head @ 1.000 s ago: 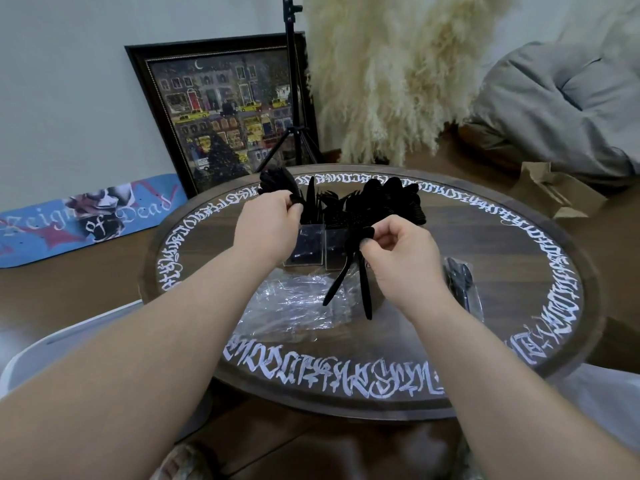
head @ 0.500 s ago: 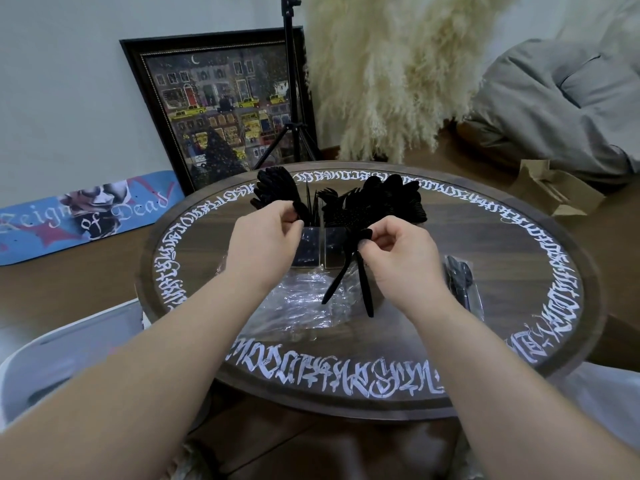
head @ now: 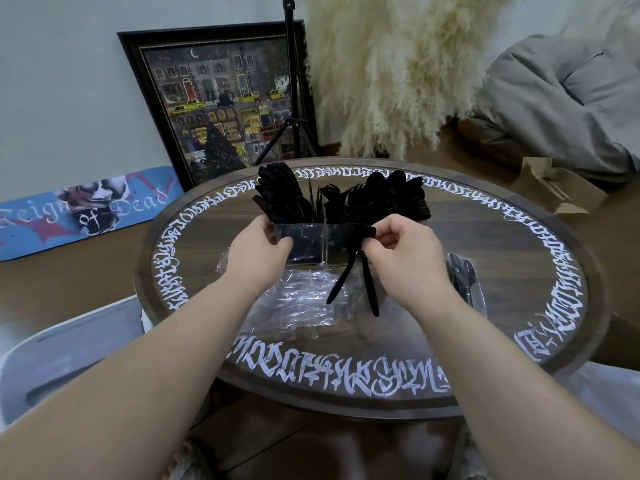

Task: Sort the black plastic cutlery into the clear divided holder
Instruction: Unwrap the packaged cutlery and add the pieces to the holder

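At the centre of the frame the right hand pinches two black plastic cutlery pieces by their upper ends, their thin matte handles hanging down and splaying toward the lower edge of the frame, one slanting lower left, the other nearly straight down. Just left of them stands the clear divided holder, upright on the round bench, its compartments packed with black cutlery whose heads fan upward toward the top of the frame. The left hand grips the holder's left wall, thumb on its front face. Crumpled clear plastic wrap lies just below the holder
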{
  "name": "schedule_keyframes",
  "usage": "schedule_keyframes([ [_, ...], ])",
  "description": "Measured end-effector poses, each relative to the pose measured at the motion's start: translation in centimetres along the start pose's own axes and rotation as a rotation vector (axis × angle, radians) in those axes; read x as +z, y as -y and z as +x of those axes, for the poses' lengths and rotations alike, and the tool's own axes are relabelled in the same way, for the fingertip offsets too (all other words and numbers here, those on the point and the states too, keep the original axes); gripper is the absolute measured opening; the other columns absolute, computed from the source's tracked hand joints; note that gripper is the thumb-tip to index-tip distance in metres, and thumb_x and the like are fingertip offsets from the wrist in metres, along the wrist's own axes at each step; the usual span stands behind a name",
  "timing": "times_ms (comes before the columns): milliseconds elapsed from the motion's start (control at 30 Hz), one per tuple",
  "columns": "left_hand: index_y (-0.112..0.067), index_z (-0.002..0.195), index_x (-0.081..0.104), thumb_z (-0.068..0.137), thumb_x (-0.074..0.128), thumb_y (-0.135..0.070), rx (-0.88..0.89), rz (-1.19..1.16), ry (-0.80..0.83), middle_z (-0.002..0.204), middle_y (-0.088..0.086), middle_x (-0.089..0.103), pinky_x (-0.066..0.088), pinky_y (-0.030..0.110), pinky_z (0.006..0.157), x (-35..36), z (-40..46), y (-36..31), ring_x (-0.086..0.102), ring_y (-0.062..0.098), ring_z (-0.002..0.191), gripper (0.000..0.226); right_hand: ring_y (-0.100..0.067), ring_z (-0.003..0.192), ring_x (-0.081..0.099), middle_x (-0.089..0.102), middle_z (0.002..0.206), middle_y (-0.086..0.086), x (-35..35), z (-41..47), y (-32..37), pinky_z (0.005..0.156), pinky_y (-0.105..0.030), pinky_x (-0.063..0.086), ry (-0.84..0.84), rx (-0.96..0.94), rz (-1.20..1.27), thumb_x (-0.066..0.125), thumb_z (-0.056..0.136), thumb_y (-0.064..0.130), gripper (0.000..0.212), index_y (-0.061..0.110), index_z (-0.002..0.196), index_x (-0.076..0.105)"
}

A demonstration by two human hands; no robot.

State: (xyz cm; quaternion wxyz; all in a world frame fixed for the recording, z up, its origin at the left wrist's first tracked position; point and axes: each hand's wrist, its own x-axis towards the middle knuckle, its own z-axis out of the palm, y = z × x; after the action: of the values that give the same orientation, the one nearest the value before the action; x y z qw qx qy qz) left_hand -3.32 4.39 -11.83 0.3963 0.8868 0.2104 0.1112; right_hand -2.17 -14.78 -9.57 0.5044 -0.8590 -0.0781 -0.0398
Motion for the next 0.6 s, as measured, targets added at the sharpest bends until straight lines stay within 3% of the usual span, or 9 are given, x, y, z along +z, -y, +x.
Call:
schedule_keyframes([
  [133,-0.016,0.130,0.053,0.090,0.057,-0.021,-0.008,-0.031,0.064,0.112,-0.002,0.065,0.045,0.034,0.094,-0.2,-0.5,0.2,0.058,0.022,0.110,0.041,-0.004,0.064,0.053,0.060,0.067,0.012,0.1,-0.3,0.0,0.058,-0.019,0.039,0.038,-0.006,-0.013,0.063,0.088,0.019,0.015,0.024,0.074,0.061],
  [233,-0.015,0.139,0.045,0.091,0.056,-0.026,-0.064,0.048,0.006,0.126,0.000,0.060,0.041,0.030,0.093,-0.6,-1.4,0.2,0.055,0.020,0.115,0.050,-0.005,0.065,0.054,0.060,0.067,0.012,0.0,-0.3,-0.1,0.060,-0.022,0.041,0.053,0.005,0.008,0.064,0.088,0.019,0.014,0.024,0.074,0.063],
  [333,-0.018,0.116,0.061,0.090,0.057,-0.026,-0.007,0.081,-0.082,0.108,-0.004,0.066,0.042,0.023,0.078,-0.9,-3.0,-0.2,0.058,0.010,0.090,0.027,-0.007,0.064,0.054,0.061,0.065,0.012,-0.1,-0.2,-0.1,0.062,-0.025,0.043,0.065,0.023,0.047,0.066,0.086,0.020,0.013,0.023,0.074,0.065],
  [400,-0.022,0.108,0.067,0.090,0.060,-0.023,0.116,0.016,-0.023,0.096,-0.012,0.067,0.044,0.014,0.071,-0.7,-4.3,-1.3,0.058,-0.002,0.080,0.020,-0.008,0.065,0.055,0.062,0.066,0.011,-0.1,-0.3,-0.1,0.066,-0.027,0.047,0.074,0.021,0.060,0.067,0.086,0.019,0.013,0.023,0.074,0.066],
  [500,-0.034,0.103,0.071,0.089,0.062,-0.015,0.313,-0.169,0.127,0.093,-0.020,0.069,0.048,0.011,0.083,-0.5,-5.7,-3.6,0.063,-0.008,0.087,0.026,-0.011,0.072,0.061,0.067,0.070,0.010,-0.2,-0.6,0.2,0.073,-0.032,0.051,0.093,-0.003,0.063,0.067,0.085,0.018,0.012,0.024,0.075,0.068],
  [600,-0.046,0.085,0.067,0.088,0.063,-0.013,0.387,-0.181,0.132,0.080,-0.025,0.069,0.050,0.019,0.078,-0.5,-5.7,-5.1,0.063,-0.007,0.078,0.033,-0.016,0.076,0.066,0.070,0.072,0.005,-0.6,-0.7,0.4,0.079,-0.039,0.054,0.085,0.002,0.112,0.066,0.084,0.015,0.014,0.025,0.076,0.071],
])
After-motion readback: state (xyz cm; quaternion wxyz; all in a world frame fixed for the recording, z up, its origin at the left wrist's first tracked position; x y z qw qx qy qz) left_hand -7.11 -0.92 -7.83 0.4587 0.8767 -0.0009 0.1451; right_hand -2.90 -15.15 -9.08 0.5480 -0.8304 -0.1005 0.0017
